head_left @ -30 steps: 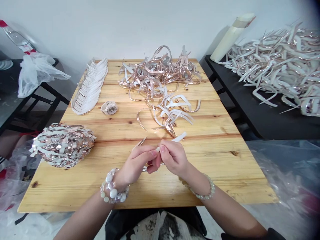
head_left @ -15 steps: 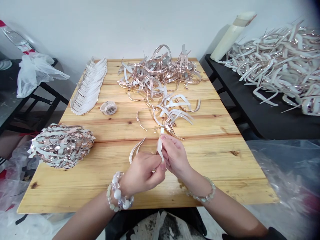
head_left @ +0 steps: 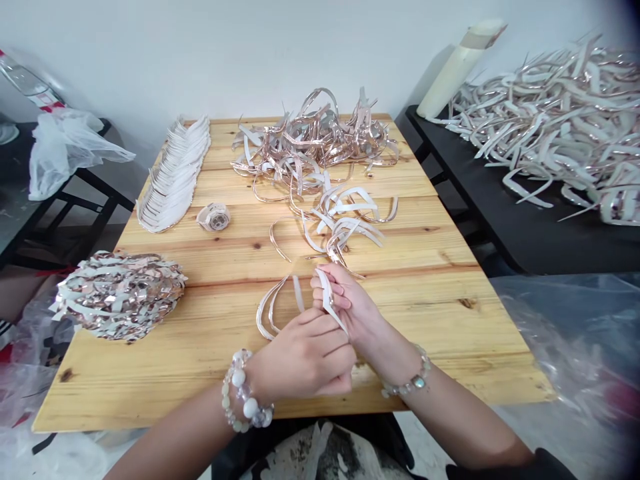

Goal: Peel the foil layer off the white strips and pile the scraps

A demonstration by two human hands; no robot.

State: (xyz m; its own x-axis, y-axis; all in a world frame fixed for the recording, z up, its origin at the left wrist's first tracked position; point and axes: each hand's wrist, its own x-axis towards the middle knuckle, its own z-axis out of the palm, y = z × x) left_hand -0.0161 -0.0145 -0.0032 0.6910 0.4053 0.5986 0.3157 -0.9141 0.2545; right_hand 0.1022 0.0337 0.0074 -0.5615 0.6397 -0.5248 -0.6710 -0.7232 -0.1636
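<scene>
1. The white strip is between the two hands, above the near half of the wooden table.
2. Its long axis slants: the far end points away from the person and slightly left, the rest runs nearer and rightward — with a bend partway along.
3. The right hand grasps the strip, fingers curled.
4. The left hand is curled, back upward, beside the strip's near end; its fingertips are hidden — whether it grips, I cannot tell.
5. Loose curved strips lie just beyond the left hand.
6. Open wood stretches from the right hand to the table's right edge; the near edge passes beneath both forearms.
</scene>
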